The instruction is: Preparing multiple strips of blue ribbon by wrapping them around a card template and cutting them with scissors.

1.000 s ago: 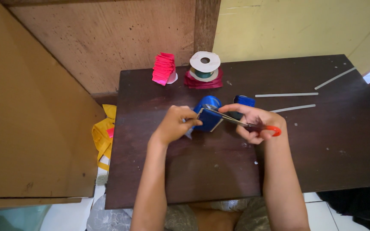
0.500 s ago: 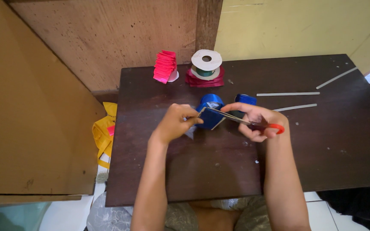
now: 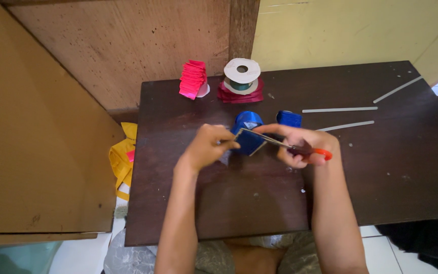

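Snipping glossy blue ribbon (image 3: 249,142), steel scissors (image 3: 280,143)

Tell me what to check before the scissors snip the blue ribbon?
1. Right hand grips the orange-handled scissors: ok.
2. Blades open, with the blue ribbon piece between them: ok.
3. Left hand pinches the ribbon's left edge: ok.
4. Left fingertips clear of the blades: cannot tell, they sit very close to the blade tips.
5. Blue ribbon roll on the dark table, behind the cut and out of the blades' way: ok.
6. Table space under the hands free of other things: ok, only tiny scraps.
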